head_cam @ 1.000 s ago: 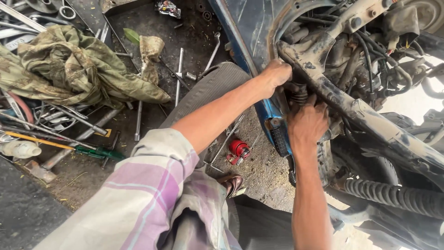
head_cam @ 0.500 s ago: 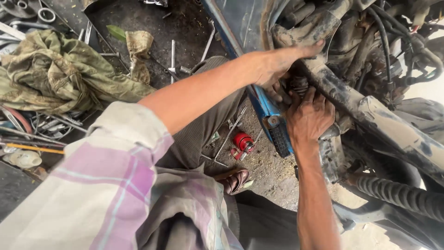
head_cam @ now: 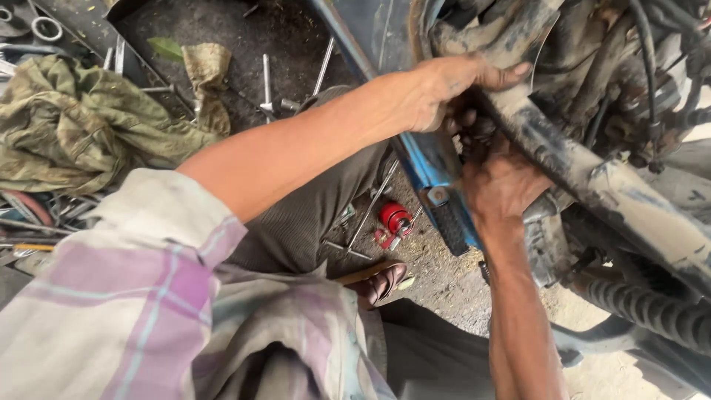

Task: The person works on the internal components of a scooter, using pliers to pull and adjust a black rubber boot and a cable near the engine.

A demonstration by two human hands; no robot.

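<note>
My left hand (head_cam: 452, 89) reaches over a dirty metal frame tube (head_cam: 592, 178) of a motorbike, its fingers curled around the tube's upper end. Just below, my right hand (head_cam: 503, 181) is pressed against the same spot with its fingers tucked behind the frame, on a small dark part that I cannot make out. A blue body panel (head_cam: 433, 174) runs under both hands. What the right hand's fingers grip is hidden.
A black coiled shock spring (head_cam: 652, 315) lies at lower right. On the dirt floor are a small red part (head_cam: 395, 220), long metal rods (head_cam: 266, 81), a heap of green cloth (head_cam: 81, 126) and scattered tools (head_cam: 37, 215) at left. My sandalled foot (head_cam: 381, 281) rests near the red part.
The view has moved in closer on the bike. My left hand has slid up and over the frame tube; my right hand stays pressed at the same spot.
</note>
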